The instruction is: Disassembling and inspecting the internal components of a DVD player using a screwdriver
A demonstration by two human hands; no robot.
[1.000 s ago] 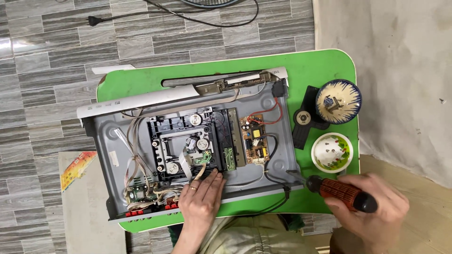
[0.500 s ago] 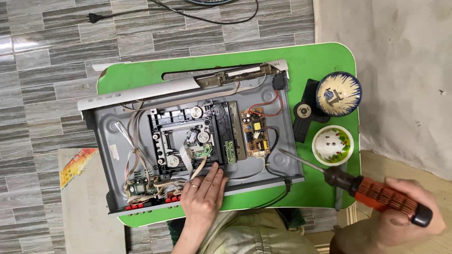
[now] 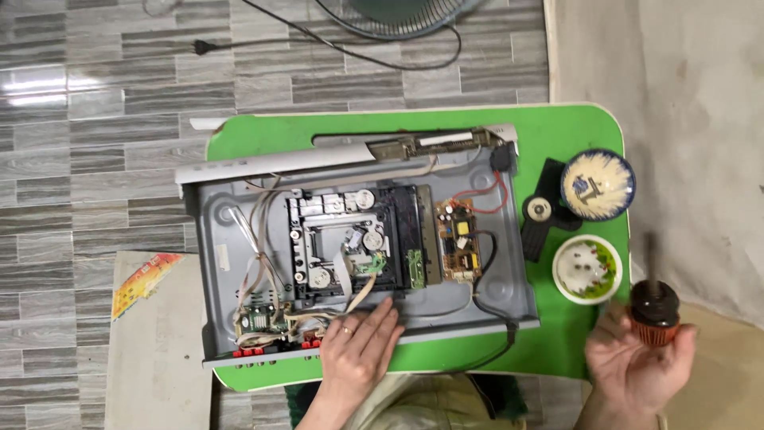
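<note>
Grey floor tiles surround a green worktop carrying an opened disc player. Left hand rests flat and open on its front edge, best kept pressing firmly; right hand grips a screwdriver upright, which wants a square, steady hold

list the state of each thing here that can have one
grey metal disc player chassis: cover off, boards exposed
left hand: flat on chassis front edge
right hand: gripping orange-handled screwdriver, shaft upright
blue-rimmed bowl: upright
white bowl: upright
black plug: unplugged, on floor
</note>
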